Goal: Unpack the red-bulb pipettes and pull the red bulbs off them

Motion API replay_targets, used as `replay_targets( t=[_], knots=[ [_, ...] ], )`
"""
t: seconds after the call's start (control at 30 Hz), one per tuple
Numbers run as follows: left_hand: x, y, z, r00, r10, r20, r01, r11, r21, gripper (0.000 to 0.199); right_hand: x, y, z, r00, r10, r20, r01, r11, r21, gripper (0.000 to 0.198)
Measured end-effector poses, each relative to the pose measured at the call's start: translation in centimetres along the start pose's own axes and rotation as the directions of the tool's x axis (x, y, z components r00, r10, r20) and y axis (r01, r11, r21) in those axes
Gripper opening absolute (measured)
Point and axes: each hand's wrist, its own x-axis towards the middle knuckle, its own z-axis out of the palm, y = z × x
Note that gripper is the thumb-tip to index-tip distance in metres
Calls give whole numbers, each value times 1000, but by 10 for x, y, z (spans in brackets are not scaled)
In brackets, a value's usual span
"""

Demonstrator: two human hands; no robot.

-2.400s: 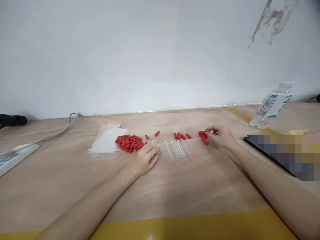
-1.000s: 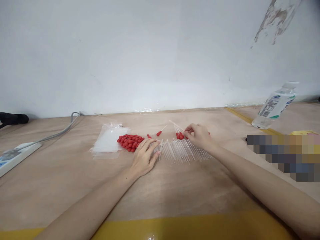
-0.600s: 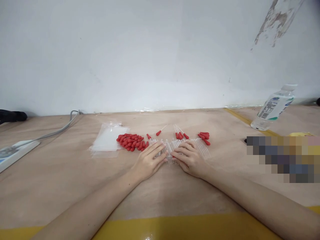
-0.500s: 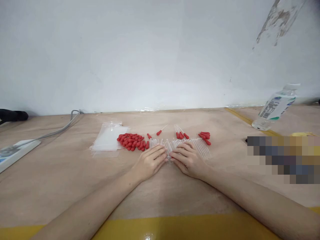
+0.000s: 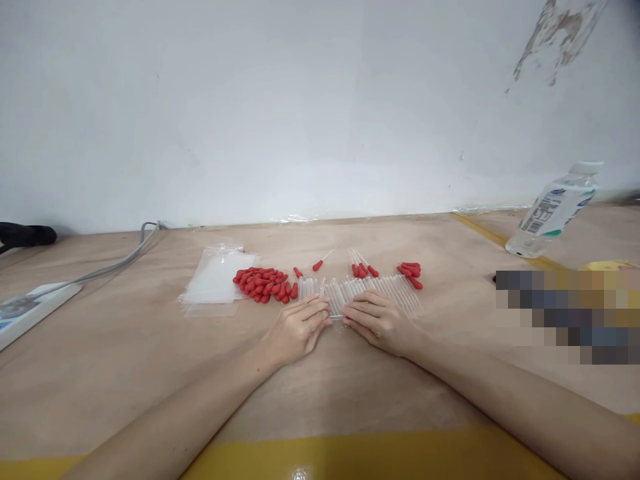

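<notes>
My left hand is closed in a pinch, with a thin clear glass dropper tube running from its fingertips toward the right hand. Closed too, my right hand has a bit of red showing at its fingertips, apparently a red rubber bulb mostly hidden by the fingers. Beneath and behind both hands lies a row of clear glass tubes side by side. A heap of red rubber bulbs is left of the row. Several droppers with red bulbs lie behind it.
Clear plastic zip bags lie left of the bulbs. More red bulbs sit at the right. A tilted-looking plastic bottle stands farther right, near a blurred patch. A power strip with a grey cable is at the left.
Both hands have drawn slightly apart and shifted a little, so more of the tube row and the tube between the fingertips shows. The loose bulbs and droppers stay put.
</notes>
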Motion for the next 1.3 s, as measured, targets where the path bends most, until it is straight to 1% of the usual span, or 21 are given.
replay_targets(
  t=[0.07, 0.13, 0.2, 0.23, 0.3, 0.33, 0.4, 0.47, 0.57, 0.63, 0.67, 0.77, 0.8, 0.83, 0.87, 0.93, 1.0, 1.1, 1.17, 1.3],
  knots=[
    [-1, -1, -1, 1000, -6, 11, 6, 1000, -21, 13, -2, 1, -2, 1000, -18, -5, 18, 1000, -11, 13],
    [-5, -4, -3, 1000, -20, -11, 20, 999, -39, 14, -6, 5, -6, 999, -34, -25, 33, 999, -36, 12],
    [-9, -10, -6, 995, -71, -64, 69, 997, -30, 15, -12, 14, -14, 998, 4, -66, -10, 996, -86, 12],
    [-11, -13, -7, 990, -111, -92, 110, 994, -16, 14, -15, 21, -18, 994, 54, -100, -66, 991, -120, 11],
    [-13, -19, -8, 970, -204, -136, 208, 978, 22, 13, -20, 37, -28, 976, 177, -125, -199, 959, -202, 12],
    [-13, -22, -8, 957, -248, -148, 257, 965, 45, 13, -23, 46, -33, 962, 231, -148, -261, 937, -233, 12],
    [-11, -25, -7, 939, -309, -153, 325, 941, 91, 17, -27, 64, -41, 918, 355, -174, -389, 893, -227, 16],
    [-7, -26, -4, 933, -334, -135, 351, 928, 128, 25, -31, 79, -48, 846, 495, -199, -528, 830, -182, 23],
    [-2, -26, 0, 937, -334, -102, 346, 929, 133, 34, -38, 100, -57, 734, 636, -239, -677, 717, -166, 28],
    [0, -27, 2, 943, -320, -90, 330, 936, 127, 33, -44, 112, -61, 654, 714, -250, -755, 634, -166, 27],
    [0, -28, 3, 947, -309, -83, 318, 940, 127, 32, -47, 118, -62, 602, 758, -250, -798, 584, -151, 26],
    [-1, -29, 4, 959, -275, -71, 282, 952, 115, 30, -57, 129, -63, 428, 876, -222, -902, 430, -41, 27],
    [-1, -29, 4, 961, -265, -76, 272, 956, 110, 30, -59, 131, -63, 391, 900, -194, -918, 397, -4, 28],
    [-1, -28, 4, 963, -256, -81, 263, 959, 103, 32, -61, 132, -62, 373, 914, -158, -924, 382, 26, 28],
    [0, -27, 4, 965, -248, -83, 256, 962, 94, 34, -61, 132, -61, 375, 919, -123, -923, 383, 43, 27],
    [0, -24, 4, 966, -248, -73, 253, 965, 70, 39, -61, 130, -59, 401, 912, -88, -913, 405, 40, 24],
    [1, -21, 3, 963, -265, -44, 267, 963, 40, 44, -60, 128, -56, 426, 898, -110, -903, 429, 10, 24],
    [0, -17, 2, 956, -294, -7, 294, 956, 6, 47, -59, 128, -54, 441, 888, -128, -897, 440, -36, 25],
    [0, -15, 0, 952, -307, 7, 307, 952, -7, 47, -61, 130, -52, 439, 893, -99, -899, 436, -49, 26],
    [1, -12, -5, 940, -340, 24, 341, 940, -15, 39, -64, 132, -52, 411, 911, -17, -910, 409, -60, 28]
  ],
)
